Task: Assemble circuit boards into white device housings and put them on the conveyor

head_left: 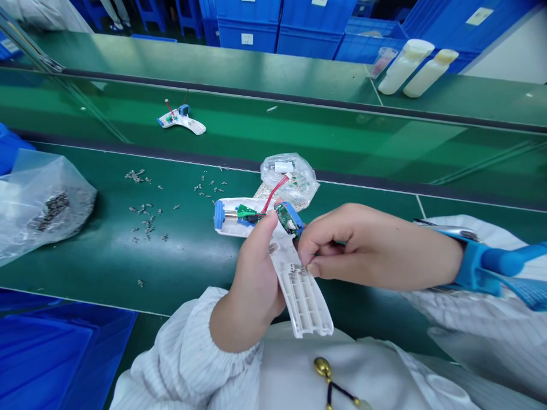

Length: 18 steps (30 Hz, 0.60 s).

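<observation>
My left hand [252, 279] grasps the white plastic housing [303, 302], its long axis running away leftward; my right hand [367, 247] pinches at its edge, holding something too small to tell.

the left hand [250, 285] is raised from the near side, its fingers curled closed and its thumb [260, 233] pointed toward the far side. the right hand [376, 247] is reached in from the right and held nearly level, with the fingers bent inward and the fingertips [311, 265] drawn together near the left thumb. a blue strap [470, 267] is worn at the right wrist, and the left forearm [183, 353] is covered by a white striped sleeve.
</observation>
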Each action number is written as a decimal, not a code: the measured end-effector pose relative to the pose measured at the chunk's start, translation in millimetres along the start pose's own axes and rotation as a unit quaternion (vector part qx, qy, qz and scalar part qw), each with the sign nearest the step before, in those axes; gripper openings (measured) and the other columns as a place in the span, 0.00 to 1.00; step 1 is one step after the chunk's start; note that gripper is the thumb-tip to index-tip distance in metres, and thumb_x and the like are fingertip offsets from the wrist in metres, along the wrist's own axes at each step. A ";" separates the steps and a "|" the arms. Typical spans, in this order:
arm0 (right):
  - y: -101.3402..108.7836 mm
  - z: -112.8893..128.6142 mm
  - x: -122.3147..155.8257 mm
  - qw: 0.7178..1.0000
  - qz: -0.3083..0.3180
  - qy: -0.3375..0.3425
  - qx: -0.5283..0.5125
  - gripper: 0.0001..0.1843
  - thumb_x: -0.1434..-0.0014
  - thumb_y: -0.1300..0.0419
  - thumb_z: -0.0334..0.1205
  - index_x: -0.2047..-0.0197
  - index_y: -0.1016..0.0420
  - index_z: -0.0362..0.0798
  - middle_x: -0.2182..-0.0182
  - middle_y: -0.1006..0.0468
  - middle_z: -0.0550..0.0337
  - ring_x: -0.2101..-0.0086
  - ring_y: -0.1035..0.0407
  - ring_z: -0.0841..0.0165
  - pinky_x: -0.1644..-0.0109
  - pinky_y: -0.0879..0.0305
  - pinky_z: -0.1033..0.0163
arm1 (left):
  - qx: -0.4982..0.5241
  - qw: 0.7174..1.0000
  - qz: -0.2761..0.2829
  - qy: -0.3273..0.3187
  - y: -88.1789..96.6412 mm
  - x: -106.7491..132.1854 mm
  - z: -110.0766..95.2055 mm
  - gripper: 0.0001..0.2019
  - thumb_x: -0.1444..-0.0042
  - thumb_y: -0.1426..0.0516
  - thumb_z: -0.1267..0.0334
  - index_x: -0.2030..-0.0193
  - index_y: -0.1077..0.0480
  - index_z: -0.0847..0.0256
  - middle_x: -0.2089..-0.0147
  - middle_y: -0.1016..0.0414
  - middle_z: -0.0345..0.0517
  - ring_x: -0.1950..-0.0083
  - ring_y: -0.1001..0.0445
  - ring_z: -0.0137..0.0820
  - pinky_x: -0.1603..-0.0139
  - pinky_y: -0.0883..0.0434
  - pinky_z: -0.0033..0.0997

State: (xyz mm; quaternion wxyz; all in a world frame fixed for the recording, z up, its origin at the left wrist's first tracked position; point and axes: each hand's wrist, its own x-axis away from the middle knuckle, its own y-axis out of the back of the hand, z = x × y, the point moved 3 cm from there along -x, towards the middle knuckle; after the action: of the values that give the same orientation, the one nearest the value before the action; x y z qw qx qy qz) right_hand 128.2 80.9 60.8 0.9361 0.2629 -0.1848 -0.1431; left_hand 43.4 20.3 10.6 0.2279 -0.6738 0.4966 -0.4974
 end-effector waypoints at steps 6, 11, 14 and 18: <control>2.7 0.2 -2.2 0.999 0.031 0.017 -0.005 0.08 0.48 0.45 0.29 0.76 0.25 0.44 0.86 0.43 0.69 0.83 0.50 0.80 0.82 0.53 0.75 | 0.010 1.000 -0.007 0.013 -0.1 -2.0 1.0 0.13 0.47 0.49 0.58 0.72 0.29 0.62 0.77 0.29 0.45 0.64 0.24 0.42 0.63 0.29 0.38; 3.8 2.1 -5.1 0.998 0.059 0.023 0.007 0.09 0.49 0.45 0.28 0.76 0.26 0.45 0.86 0.41 0.70 0.84 0.49 0.81 0.82 0.53 0.75 | 0.003 1.000 -0.023 -0.003 -1.4 -1.8 1.5 0.12 0.45 0.50 0.60 0.68 0.29 0.64 0.76 0.28 0.44 0.62 0.24 0.41 0.61 0.29 0.37; 4.4 3.6 -7.3 0.997 0.075 0.022 0.017 0.10 0.50 0.45 0.27 0.76 0.25 0.45 0.85 0.37 0.69 0.83 0.46 0.81 0.81 0.51 0.75 | 0.006 1.000 -0.018 0.000 -1.3 -1.3 2.6 0.11 0.45 0.49 0.59 0.68 0.29 0.64 0.76 0.28 0.44 0.61 0.23 0.42 0.61 0.29 0.37; 5.4 5.7 -9.2 0.996 0.079 0.027 0.031 0.11 0.51 0.44 0.25 0.76 0.23 0.46 0.85 0.35 0.70 0.84 0.45 0.81 0.82 0.51 0.74 | 0.008 1.000 -0.017 -0.003 -0.7 -2.3 2.0 0.11 0.46 0.49 0.59 0.69 0.28 0.62 0.75 0.27 0.44 0.60 0.24 0.43 0.60 0.28 0.38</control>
State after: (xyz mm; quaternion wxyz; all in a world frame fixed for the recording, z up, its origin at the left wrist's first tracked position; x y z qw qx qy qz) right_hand 118.5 86.2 65.8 0.9405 0.2800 -0.1841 -0.0562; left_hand 45.4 22.3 9.3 0.2261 -0.6818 0.4800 -0.5035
